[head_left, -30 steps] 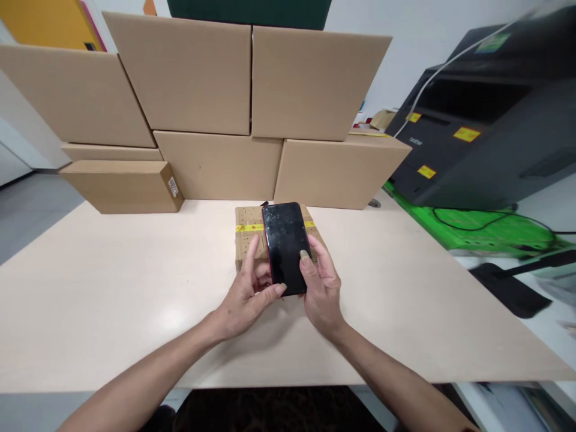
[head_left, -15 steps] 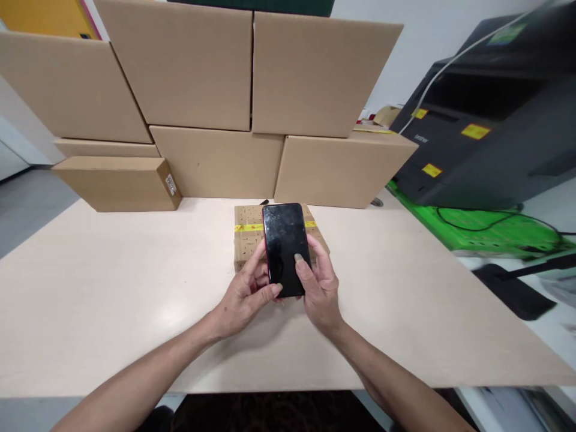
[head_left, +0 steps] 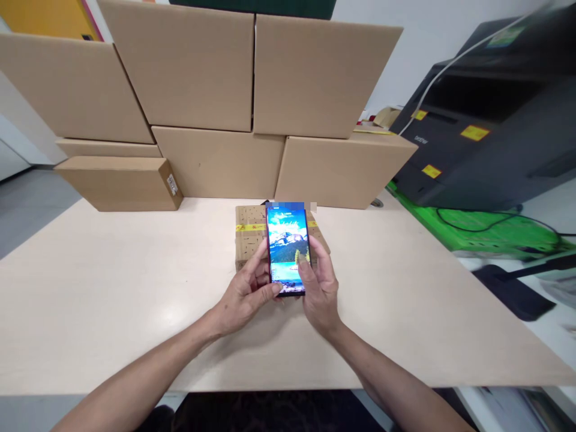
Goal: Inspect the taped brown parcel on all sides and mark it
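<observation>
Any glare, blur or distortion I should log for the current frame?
Head view: pale glare on the tabletop, left of the phone; head view, right side: the printer and black stand look soft; head view, outer areas: cardboard boxes and printer lean outward, like wide-angle stretch; head view, phone's top edge: blocky pixelation.

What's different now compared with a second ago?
The phone screen has gone from dark to lit, showing mountains and water. The left hand has brought its index finger in toward the phone's side. Nothing was let go: it and the right hand still hold the phone. The taped box stayed put.
</observation>
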Demonstrator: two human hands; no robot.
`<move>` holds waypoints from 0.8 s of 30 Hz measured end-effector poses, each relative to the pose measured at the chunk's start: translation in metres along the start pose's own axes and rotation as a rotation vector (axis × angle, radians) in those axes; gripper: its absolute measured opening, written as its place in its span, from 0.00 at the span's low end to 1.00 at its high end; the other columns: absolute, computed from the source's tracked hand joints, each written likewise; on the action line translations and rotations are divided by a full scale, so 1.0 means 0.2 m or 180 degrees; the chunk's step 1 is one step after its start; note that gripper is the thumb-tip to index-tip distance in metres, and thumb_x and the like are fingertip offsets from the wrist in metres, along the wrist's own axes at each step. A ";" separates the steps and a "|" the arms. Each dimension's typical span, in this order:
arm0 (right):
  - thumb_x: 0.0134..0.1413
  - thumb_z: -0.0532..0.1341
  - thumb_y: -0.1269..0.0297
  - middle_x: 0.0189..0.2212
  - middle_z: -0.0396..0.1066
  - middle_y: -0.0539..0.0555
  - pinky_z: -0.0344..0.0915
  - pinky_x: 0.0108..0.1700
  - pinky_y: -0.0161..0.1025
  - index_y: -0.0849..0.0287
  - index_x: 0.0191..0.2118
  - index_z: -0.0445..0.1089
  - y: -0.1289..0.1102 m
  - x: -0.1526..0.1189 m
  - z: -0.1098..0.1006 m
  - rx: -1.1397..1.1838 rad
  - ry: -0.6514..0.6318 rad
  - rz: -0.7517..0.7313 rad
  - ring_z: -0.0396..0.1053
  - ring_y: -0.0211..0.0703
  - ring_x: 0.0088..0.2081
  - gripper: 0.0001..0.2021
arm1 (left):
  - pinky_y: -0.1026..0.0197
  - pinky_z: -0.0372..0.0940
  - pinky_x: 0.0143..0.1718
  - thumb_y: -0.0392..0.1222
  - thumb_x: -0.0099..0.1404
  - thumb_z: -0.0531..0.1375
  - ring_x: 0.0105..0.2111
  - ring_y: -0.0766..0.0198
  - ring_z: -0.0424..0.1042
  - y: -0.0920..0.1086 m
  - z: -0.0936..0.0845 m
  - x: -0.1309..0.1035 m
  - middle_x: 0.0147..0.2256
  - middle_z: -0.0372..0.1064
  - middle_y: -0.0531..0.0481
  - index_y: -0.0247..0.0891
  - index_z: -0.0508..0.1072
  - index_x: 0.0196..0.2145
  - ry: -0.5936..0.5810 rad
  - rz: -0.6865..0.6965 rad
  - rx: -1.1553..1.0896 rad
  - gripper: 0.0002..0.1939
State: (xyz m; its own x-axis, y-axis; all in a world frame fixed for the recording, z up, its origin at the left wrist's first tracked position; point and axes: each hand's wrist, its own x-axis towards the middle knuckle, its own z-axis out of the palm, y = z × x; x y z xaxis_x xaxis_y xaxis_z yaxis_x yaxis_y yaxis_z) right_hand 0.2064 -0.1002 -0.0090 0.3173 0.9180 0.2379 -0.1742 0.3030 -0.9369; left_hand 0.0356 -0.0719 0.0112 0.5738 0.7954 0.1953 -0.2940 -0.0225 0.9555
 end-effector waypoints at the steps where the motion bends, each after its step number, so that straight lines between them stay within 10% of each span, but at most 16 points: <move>1: 0.67 0.67 0.47 0.64 0.77 0.57 0.80 0.60 0.61 0.43 0.67 0.69 0.00 0.00 0.00 -0.0002 0.0016 -0.0003 0.75 0.60 0.65 0.27 | 0.53 0.79 0.43 0.45 0.74 0.68 0.49 0.53 0.81 0.00 0.00 0.00 0.58 0.77 0.39 0.57 0.54 0.79 -0.0012 -0.0007 0.0007 0.43; 11: 0.60 0.71 0.43 0.62 0.77 0.60 0.82 0.51 0.54 0.50 0.65 0.70 -0.04 0.05 -0.04 0.0126 0.0543 0.0099 0.80 0.58 0.56 0.31 | 0.53 0.79 0.45 0.44 0.74 0.69 0.42 0.59 0.81 -0.01 -0.04 -0.02 0.51 0.79 0.44 0.60 0.51 0.79 -0.0141 0.0133 0.0138 0.45; 17: 0.49 0.75 0.38 0.31 0.74 0.47 0.59 0.18 0.31 0.53 0.50 0.73 -0.12 0.31 -0.35 -0.0227 0.1334 -0.0131 0.66 0.34 0.22 0.31 | 0.56 0.80 0.45 0.43 0.76 0.67 0.40 0.62 0.83 0.01 -0.05 -0.02 0.50 0.79 0.46 0.59 0.58 0.76 0.0097 0.0384 0.0164 0.38; 24: 0.36 0.75 0.31 0.18 0.66 0.44 0.54 0.14 0.32 0.54 0.30 0.65 -0.03 0.61 -0.69 -0.1331 0.1432 0.0578 0.58 0.33 0.16 0.32 | 0.57 0.80 0.45 0.42 0.76 0.66 0.38 0.65 0.82 0.02 -0.05 0.00 0.48 0.80 0.49 0.54 0.63 0.72 0.0405 0.0615 0.0149 0.32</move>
State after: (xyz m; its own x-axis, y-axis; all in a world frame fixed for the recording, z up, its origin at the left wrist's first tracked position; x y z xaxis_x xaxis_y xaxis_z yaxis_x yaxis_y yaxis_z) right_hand 0.3751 -0.0258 -0.0104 0.6931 0.7206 0.0203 0.0876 -0.0562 -0.9946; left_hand 0.0270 -0.0658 0.0130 0.4084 0.8435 0.3490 -0.3514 -0.2076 0.9129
